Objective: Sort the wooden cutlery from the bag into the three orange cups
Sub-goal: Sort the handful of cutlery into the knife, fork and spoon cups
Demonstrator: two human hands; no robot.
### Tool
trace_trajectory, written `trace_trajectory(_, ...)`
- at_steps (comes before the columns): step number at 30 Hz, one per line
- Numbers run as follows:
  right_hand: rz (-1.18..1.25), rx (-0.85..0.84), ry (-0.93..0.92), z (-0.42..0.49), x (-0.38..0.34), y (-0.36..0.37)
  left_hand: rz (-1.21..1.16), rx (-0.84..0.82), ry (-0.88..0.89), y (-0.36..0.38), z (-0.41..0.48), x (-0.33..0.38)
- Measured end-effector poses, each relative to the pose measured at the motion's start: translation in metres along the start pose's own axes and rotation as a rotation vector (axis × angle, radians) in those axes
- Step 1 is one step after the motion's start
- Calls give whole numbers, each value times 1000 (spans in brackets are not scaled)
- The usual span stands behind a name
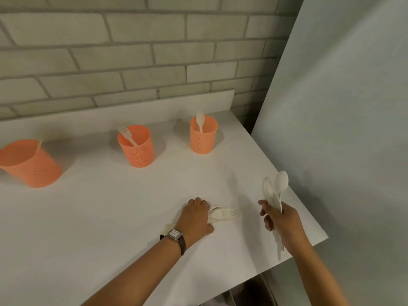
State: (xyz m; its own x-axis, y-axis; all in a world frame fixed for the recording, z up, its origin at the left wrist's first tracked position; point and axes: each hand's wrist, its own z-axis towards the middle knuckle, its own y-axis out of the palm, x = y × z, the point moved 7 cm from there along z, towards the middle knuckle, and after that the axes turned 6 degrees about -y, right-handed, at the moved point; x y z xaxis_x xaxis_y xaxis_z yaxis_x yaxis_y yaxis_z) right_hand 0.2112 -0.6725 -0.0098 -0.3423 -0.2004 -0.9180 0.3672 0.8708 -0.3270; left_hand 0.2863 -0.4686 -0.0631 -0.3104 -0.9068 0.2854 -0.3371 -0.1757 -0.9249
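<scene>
Three orange perforated cups stand on the white table. The left cup point(28, 163) shows a thin pale handle at its rim, the middle cup point(136, 146) holds a fork, and the right cup point(203, 135) holds a spoon. My left hand point(195, 217) lies on a small pile of pale forks point(223, 214) on the table, fingers curled over their handles. My right hand point(280, 219) grips a bundle of spoons point(277, 188) above the table's right edge, bowls pointing up. No bag is in view.
The white table point(110, 217) ends in a diagonal edge at the right, close under my right hand. A pale flat panel point(344, 107) rises beyond that edge. A brick wall point(132, 51) stands behind the cups.
</scene>
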Motion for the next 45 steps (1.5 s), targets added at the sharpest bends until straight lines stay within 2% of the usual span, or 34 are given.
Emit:
trace_trajectory(3, 1, -42, -9, 12, 0, 1, 175, -39, -16, 8, 5, 14)
trace_trajectory(6, 68, -84, -9, 19, -1, 5, 319, 19, -25, 8, 8, 21)
trace_trajectory(8, 96, -102, 21, 22, -2, 8, 309, 46, -24, 8, 6, 21)
trace_trajectory(11, 113, -126, 25, 23, -4, 12, 151, 26, -37, 7, 0, 9)
trace_trajectory(13, 107, -150, -26, 25, -7, 18, -75, 91, -70, -16, -8, -2)
trace_trajectory(18, 305, -253, 29, 16, -19, 63, -1113, 108, -240, -62, -40, -36)
trace_trajectory(20, 393, -327, 39, 5, -33, 91, -1445, 144, -288, -74, -56, -43)
trace_trajectory(25, 480, -545, -26, -35, -75, 168, -1753, 349, -269, -116, -94, -65)
trace_trajectory(29, 363, -648, -98, -64, -100, 214, -1614, 370, -326, -132, -117, -98)
trace_trajectory(34, 306, -858, -150, -109, -121, 267, -1576, 210, -288, -134, -132, -129)
trace_trajectory(41, 308, -899, -123, -132, -126, 301, -1267, 17, -100, -147, -151, -151)
trace_trajectory(45, 371, -888, -92, -144, -126, 313, -1215, -70, -25, -147, -156, -160)
